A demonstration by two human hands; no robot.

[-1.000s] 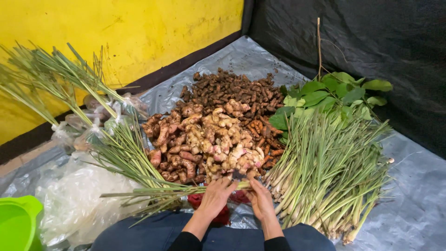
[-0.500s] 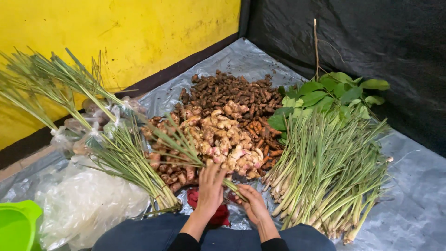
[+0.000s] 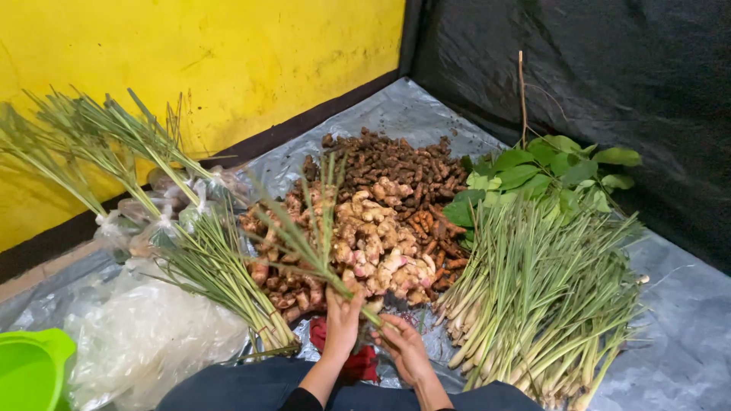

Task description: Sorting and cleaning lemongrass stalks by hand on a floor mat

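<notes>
Ground sheet (image 3: 685,320): grey plastic over the floor, running to a yellow wall far left and a black sheet far right.
Lemongrass pile (image 3: 548,304): large heap on the right, root ends toward the near side.
Lemongrass bundle (image 3: 190,251): tied bundle on the left, tops fanned toward the far left, lying over clear plastic bags (image 3: 145,342).
Ginger heap (image 3: 373,243): centre, pale roots in front, darker small roots behind it.
Leafy sprigs (image 3: 548,171): green, far right of the roots.
Green basin (image 3: 27,369): near left corner, partly cut off.
Red cloth (image 3: 358,358): near centre, under the hands.
Left hand (image 3: 344,316): closed around the base of a few lemongrass stalks (image 3: 304,236), held up over the ginger heap, tops pointing far.
Right hand (image 3: 403,346): fingers curled, touching the stalks' root ends just beside the left hand.
Change from half a second earlier: the held stalks have swung from leaning left to nearly upright.
</notes>
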